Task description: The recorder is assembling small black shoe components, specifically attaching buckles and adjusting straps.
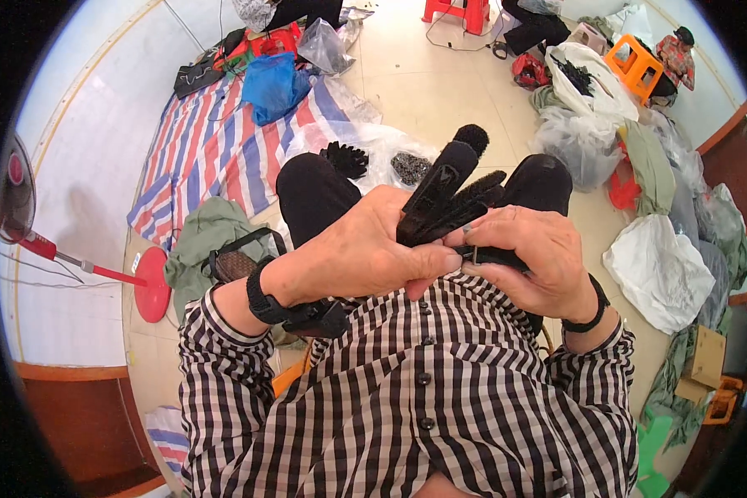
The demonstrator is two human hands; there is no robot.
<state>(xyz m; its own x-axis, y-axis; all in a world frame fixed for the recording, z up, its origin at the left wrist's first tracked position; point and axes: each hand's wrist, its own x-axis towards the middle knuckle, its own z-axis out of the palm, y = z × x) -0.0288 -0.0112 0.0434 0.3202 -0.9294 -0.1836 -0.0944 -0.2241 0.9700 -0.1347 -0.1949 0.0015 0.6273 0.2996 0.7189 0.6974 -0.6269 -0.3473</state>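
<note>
My left hand (365, 253) and my right hand (531, 253) meet in front of my chest, both closed around a black glove (450, 192). The glove's fingers fan upward and away from me, one with a fuzzy tip. My right thumb and forefinger pinch the glove's cuff end near a small metal piece. A black strap sits on each wrist. Below my hands is my black-and-white checked shirt (423, 390), and my knees in black trousers (311, 191) show beyond them.
A pile of black gloves (346, 158) lies on clear plastic on the floor ahead. A striped red, white and blue sheet (216, 149) spreads to the left, with a blue bag (274, 83). White and grey sacks (660, 266) line the right. A red fan (25, 191) stands far left.
</note>
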